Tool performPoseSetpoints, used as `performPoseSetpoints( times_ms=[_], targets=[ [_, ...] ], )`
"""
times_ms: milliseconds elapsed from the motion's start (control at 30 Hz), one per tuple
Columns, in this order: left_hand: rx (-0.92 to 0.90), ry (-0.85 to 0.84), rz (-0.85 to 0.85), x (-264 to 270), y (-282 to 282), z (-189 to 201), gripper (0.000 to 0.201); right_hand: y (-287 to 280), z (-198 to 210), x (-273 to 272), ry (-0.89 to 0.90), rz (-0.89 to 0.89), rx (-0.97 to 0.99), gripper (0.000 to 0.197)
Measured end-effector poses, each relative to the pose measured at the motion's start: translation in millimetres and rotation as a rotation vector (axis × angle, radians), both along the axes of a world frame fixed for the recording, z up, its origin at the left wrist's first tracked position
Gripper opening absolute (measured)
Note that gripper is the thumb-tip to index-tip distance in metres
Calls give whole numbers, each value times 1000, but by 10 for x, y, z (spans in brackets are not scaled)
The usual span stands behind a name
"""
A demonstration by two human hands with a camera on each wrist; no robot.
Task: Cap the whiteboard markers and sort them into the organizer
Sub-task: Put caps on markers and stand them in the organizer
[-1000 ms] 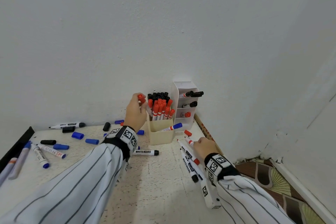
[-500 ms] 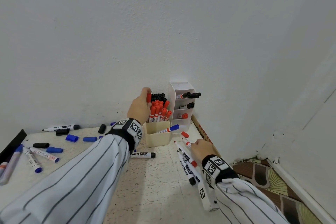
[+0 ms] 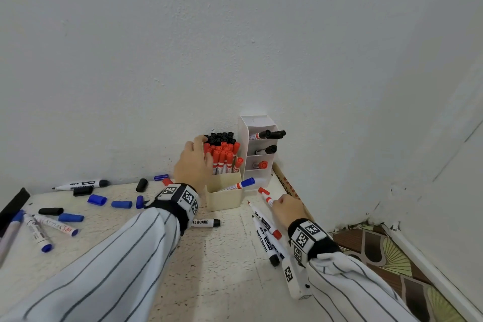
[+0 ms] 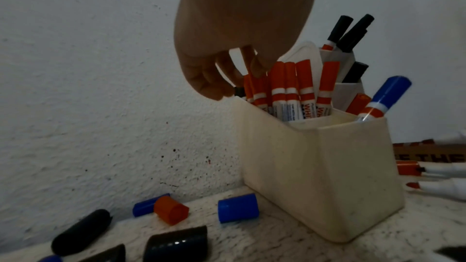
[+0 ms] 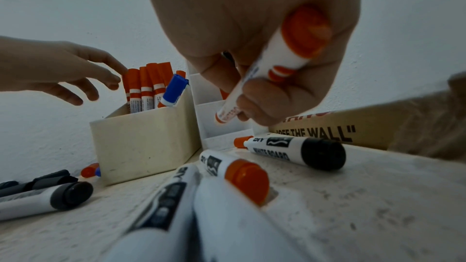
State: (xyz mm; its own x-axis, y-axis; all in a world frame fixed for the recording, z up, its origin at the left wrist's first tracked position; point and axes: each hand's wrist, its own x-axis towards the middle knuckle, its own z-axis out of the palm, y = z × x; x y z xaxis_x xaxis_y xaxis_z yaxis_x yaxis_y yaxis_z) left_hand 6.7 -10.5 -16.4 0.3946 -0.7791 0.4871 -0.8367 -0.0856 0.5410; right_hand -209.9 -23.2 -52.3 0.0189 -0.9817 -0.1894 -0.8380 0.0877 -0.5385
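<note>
The red markers (image 3: 222, 158) stand capped in the cream organizer (image 3: 226, 196), mid-frame in the head view against the wall, with black markers (image 3: 220, 136) packed behind them. A second ago the left hand (image 3: 193, 165) held a red marker above this bunch; now that marker is down among the others and the hand's fingers (image 4: 209, 79) are loosely spread, their tips touching the red caps and holding nothing. A blue marker (image 3: 239, 185) leans in the organizer's front compartment. Just right of it, the white rack (image 3: 257, 149) holds black and red markers lying in its slots.

Lower right of the organizer, the right hand (image 3: 287, 208) stays low over the surface (image 3: 222, 269), fingers curled round an uncapped red marker (image 5: 264, 71), much as before. Beside it a red cap (image 3: 263, 191) and several markers (image 3: 266, 238) lie on the surface. At the left of the frame, blue caps (image 3: 96, 200), black caps (image 3: 51, 211) and more uncapped markers lie scattered.
</note>
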Motion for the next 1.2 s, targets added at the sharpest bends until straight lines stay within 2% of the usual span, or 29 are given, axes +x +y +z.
performPoseSetpoints(
  times_ms=[67,133,200,267,333,433,533,633,767,867,967,1200],
  targets=[
    [-96,78,-108,-182,83,32,21,-10,2,2,-22,-16,-23,25],
    [-84,27,-366,-402,154,28,12,-27,-6,-5,-41,-42,-46,28],
    [89,-84,-629,-641,160,-38,14,-41,-13,-18,-57,-93,-42,33],
    [307,-86,-732,-854,64,-177,22,-54,-18,-57,-39,-125,-23,33],
    [474,-71,-683,-1023,-56,-329,31,-67,-35,-119,-20,-129,-5,33],
    [680,-96,-595,-1157,-234,-567,33,-84,-70,-205,-11,-121,20,32],
    [759,-130,-543,-1178,-368,-712,47,-109,-118,-246,-46,-126,51,32],
    [781,-274,-520,-1176,-469,-787,58,-163,-163,-288,-81,-130,66,32],
    [692,-419,-409,-1171,-522,-792,51,-206,-188,-300,-106,-117,70,32],
    [708,-446,-354,-1166,-516,-760,36,-218,-185,-281,-95,-97,81,33],
    [678,-472,-362,-1153,-498,-733,31,-228,-179,-268,-55,-81,83,34],
    [720,-455,-376,-1117,-410,-634,35,-201,-137,-262,-43,-67,100,35]
  ],
)
